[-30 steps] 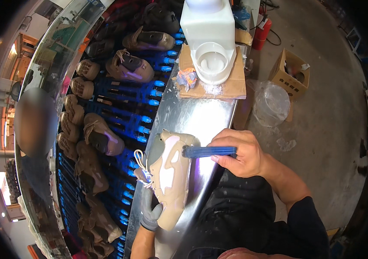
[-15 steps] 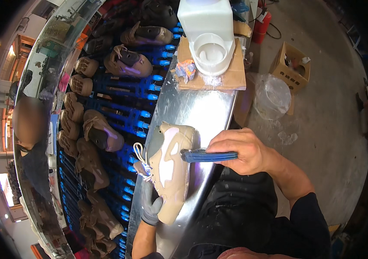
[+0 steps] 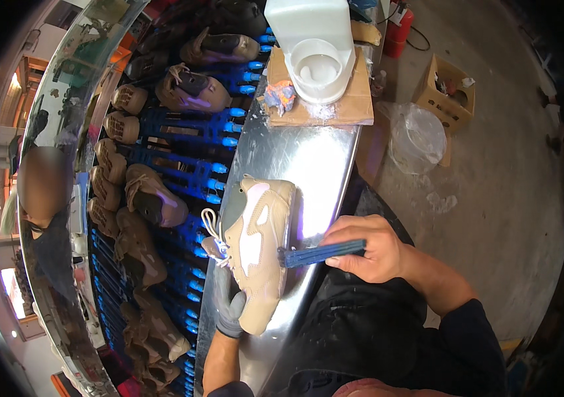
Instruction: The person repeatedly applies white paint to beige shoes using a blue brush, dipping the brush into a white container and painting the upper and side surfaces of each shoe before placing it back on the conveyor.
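Your right hand [image 3: 369, 250] pinches the blue tool [image 3: 321, 253]; its dark tip has moved nearer along the right edge of the tan shoe [image 3: 266, 272], shifting work from heel toward midfoot. Your gloved left hand [image 3: 230, 313] clasps the shoe's toe over the bench [image 3: 295, 153].

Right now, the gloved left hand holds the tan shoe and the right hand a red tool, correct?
Not quite: the tool is blue, as the head view shows. The gloved left hand does hold the tan shoe, and the right hand holds the tool.
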{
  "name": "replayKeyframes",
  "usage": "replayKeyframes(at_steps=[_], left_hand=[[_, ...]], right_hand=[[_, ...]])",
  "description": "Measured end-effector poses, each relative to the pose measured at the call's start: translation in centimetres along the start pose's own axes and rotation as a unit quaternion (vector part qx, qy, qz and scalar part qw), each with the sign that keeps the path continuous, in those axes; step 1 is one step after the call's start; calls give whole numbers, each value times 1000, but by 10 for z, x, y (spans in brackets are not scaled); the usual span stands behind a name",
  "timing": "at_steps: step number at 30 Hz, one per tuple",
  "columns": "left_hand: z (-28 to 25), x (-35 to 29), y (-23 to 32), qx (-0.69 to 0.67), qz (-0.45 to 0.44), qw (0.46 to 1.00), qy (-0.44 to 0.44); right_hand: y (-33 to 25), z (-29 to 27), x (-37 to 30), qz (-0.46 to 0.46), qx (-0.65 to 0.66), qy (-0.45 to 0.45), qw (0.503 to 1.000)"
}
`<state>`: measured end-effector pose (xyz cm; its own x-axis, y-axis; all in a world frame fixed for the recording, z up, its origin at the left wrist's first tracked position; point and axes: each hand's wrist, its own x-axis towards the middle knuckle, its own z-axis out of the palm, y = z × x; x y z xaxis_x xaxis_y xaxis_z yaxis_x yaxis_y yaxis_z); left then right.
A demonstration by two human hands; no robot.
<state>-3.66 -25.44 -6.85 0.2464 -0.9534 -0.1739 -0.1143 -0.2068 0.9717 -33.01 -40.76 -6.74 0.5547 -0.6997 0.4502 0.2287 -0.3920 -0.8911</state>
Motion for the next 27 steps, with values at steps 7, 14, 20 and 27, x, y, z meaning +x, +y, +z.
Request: replayKeyframes(at_steps=[7,14,20,27], left_hand=[[18,20,0,-328,-67,942,-8],[17,27,2,86,112,989,-45],[27,28,8,-55,39,998,-12],[14,23,-22,-1,51,999,9]], right_hand=[[20,40,-30,211,389,206,872],[-1,51,-48,101,74,172,977],[-6,28,-15,65,-11,165,984],[-21,22,-6,8,-61,79,995]])
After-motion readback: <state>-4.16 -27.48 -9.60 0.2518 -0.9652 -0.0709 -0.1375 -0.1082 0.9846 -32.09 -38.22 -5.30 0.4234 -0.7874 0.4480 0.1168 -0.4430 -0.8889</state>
